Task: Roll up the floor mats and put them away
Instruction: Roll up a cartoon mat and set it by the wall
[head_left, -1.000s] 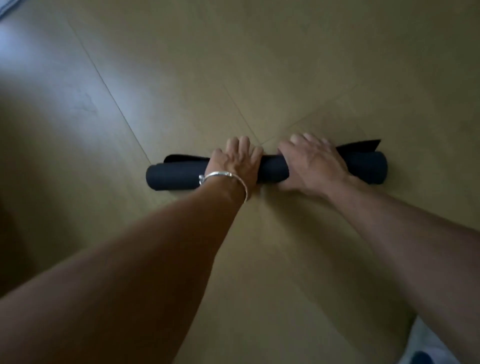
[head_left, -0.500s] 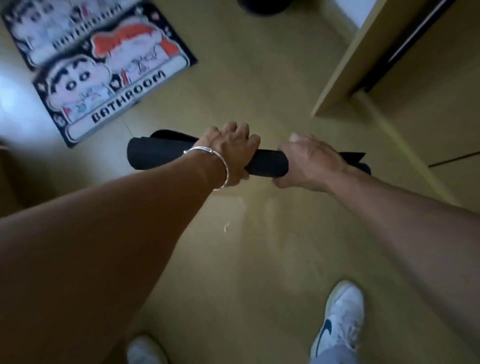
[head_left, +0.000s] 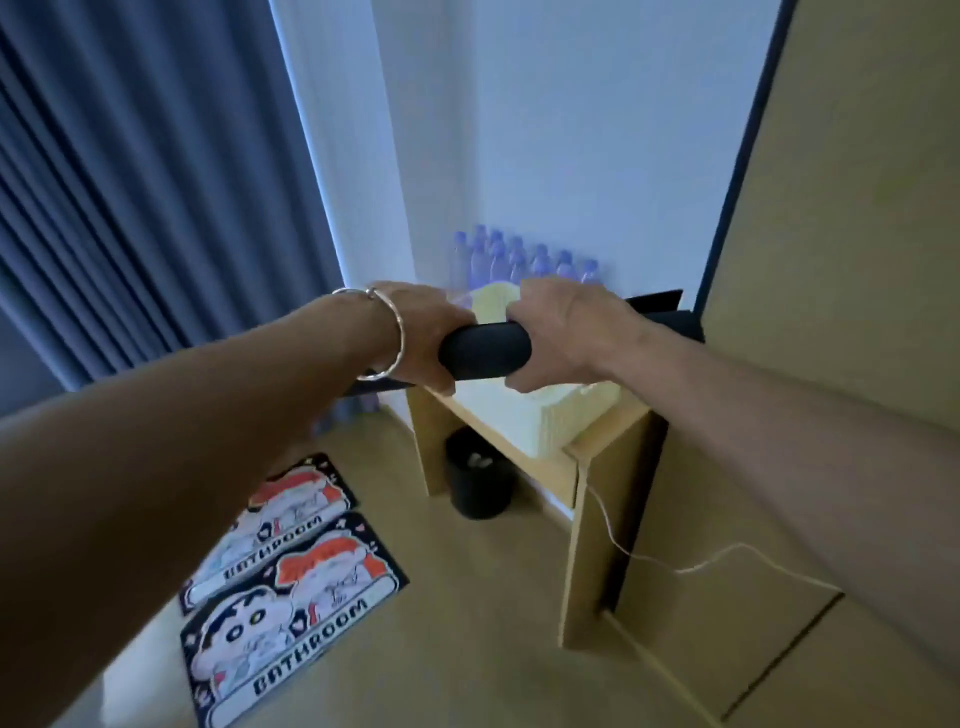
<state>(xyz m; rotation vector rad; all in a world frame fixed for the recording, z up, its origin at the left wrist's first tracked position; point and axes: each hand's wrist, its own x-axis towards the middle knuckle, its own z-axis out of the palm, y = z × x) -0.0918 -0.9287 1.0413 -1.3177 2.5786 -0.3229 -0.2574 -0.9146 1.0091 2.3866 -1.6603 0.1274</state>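
Observation:
A rolled black mat (head_left: 485, 351) is held level in the air in front of me, above a low wooden table (head_left: 587, 452). My left hand (head_left: 423, 332), with a silver bracelet on the wrist, grips the roll left of its middle. My right hand (head_left: 563, 332) grips it right of the middle; the roll's right end (head_left: 670, 317) pokes out beyond it with a loose flap. Two flat cartoon "BATHROOM" mats (head_left: 291, 597) lie side by side on the wooden floor at lower left.
On the table lie a pale yellow folded cloth (head_left: 540, 415) and several plastic water bottles (head_left: 519, 260) against the white wall. A black bin (head_left: 478, 480) stands under the table. Blue curtains (head_left: 130, 182) hang at left, a wooden cabinet (head_left: 857, 260) at right, with a thin cord (head_left: 675, 566).
Both hands have lifted the rolled black mat off the floor and raised it to table height. My view has swung up from the floor to the table and wall.

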